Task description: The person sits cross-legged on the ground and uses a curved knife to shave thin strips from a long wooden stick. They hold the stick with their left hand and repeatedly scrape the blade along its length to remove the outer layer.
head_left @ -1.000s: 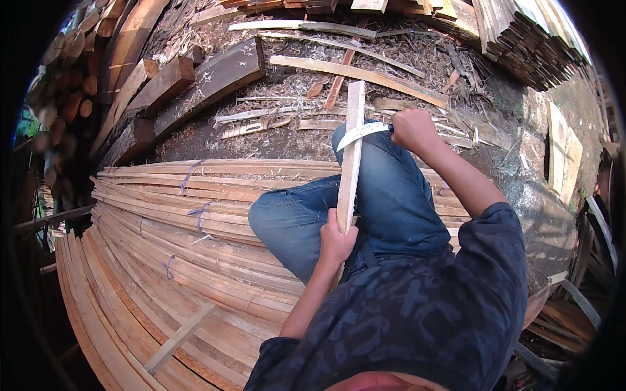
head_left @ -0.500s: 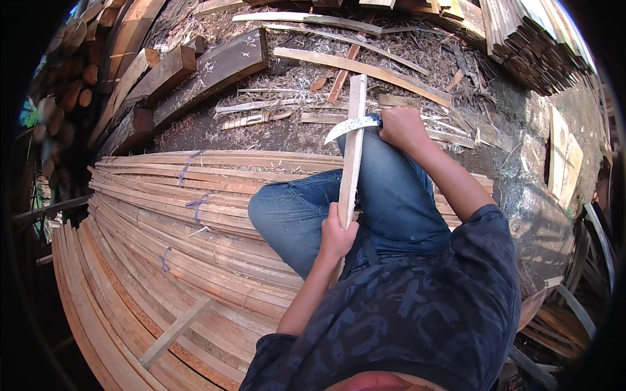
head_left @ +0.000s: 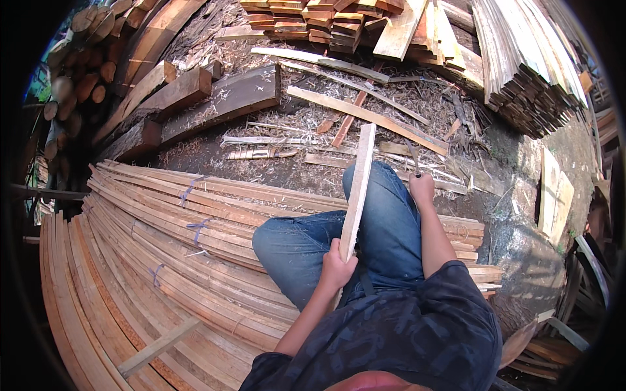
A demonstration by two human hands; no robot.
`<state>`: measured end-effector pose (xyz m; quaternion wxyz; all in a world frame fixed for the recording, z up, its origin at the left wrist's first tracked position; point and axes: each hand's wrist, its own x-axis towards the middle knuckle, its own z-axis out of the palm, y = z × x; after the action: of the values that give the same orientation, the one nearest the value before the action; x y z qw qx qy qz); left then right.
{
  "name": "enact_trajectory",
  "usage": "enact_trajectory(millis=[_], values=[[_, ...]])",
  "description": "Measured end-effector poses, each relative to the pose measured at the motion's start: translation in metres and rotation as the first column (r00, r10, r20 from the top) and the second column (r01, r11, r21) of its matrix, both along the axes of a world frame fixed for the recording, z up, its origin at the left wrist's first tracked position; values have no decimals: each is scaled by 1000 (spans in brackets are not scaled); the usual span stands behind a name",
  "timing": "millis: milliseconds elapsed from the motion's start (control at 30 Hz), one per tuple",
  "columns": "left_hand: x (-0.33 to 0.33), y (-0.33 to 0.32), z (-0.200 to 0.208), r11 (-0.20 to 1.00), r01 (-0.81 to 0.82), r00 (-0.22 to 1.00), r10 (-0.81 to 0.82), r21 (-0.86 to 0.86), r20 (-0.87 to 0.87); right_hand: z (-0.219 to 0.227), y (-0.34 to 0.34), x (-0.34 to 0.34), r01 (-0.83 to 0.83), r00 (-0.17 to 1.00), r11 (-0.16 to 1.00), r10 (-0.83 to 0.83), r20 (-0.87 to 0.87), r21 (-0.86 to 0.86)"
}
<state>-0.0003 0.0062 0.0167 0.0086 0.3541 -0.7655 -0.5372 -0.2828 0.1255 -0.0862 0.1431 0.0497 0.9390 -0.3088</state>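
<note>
My left hand [head_left: 338, 266] is closed round the lower part of a pale wooden strip [head_left: 360, 186]. The strip rises from my lap and leans along my bent leg, its far end above the knee. Out to the right of that knee, my right hand [head_left: 422, 188] grips the handle of a curved knife [head_left: 412, 151]. Its blade points away from me, seen nearly edge-on, and is apart from the strip.
Bundles of long wooden strips [head_left: 150, 241], tied with purple cord, lie under and left of me. Shavings, offcuts and a banded wooden piece [head_left: 261, 154] litter the ground ahead. Heavy beams [head_left: 222, 98] lie far left; stacked boards [head_left: 528, 72] stand far right.
My right hand has drawn the knife off the strip, back and to the right, turning its blade away from me. The strip's far end appears lower; my left hand keeps its hold. The view has shifted.
</note>
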Motion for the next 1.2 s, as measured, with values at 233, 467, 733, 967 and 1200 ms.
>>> enact_trajectory(millis=[233, 467, 733, 967, 1200], values=[[-4, 0, 1, 1000, 10, 1000, -11, -28, -6, 25, 22, 28, -247, 963, 968, 250, -102, 48], [0, 1, -3, 999, -1, 1000, 1, -43, -11, 102, -27, 16, -610, 687, 729, 682, -252, 310], [0, -1, -3, 1000, 14, 1000, -14, -5, 4, 116, -36, -125, -136, 958, 951, 197, -208, 276], [-6, -3, 1, 1000, 2, 1000, -2, 0, -3, 99, -10, -57, -333, 885, 869, 422, -197, 366], [3, -4, 5, 1000, 16, 1000, -16, -11, 5, 42, 13, 42, -216, 975, 975, 218, -40, 47]])
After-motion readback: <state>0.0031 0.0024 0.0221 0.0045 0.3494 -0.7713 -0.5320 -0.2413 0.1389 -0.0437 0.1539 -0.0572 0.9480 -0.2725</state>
